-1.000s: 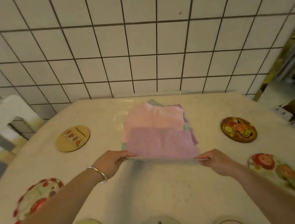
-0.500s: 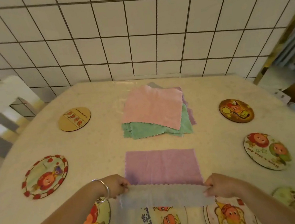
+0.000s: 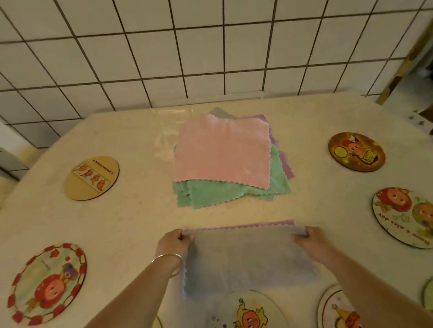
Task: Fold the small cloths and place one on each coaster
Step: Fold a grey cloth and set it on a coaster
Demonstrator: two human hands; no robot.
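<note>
— Lilac cloth (image 3: 246, 258) where?
— Folded on the table (image 3: 136, 228); left hand (image 3: 174, 244) and right hand (image 3: 310, 236) pinch its far corners.
— Around it?
— Cloth stack (image 3: 223, 160) beyond, coasters (image 3: 48, 282) ringing. One coaster (image 3: 407, 218) seems to read "a nice day".

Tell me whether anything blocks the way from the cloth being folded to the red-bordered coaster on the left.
Nothing visible does. The half-folded purple cloth, pinched at its far corners by the left hand and right hand, is separated from the round red-bordered coaster only by bare beige tabletop.
</note>
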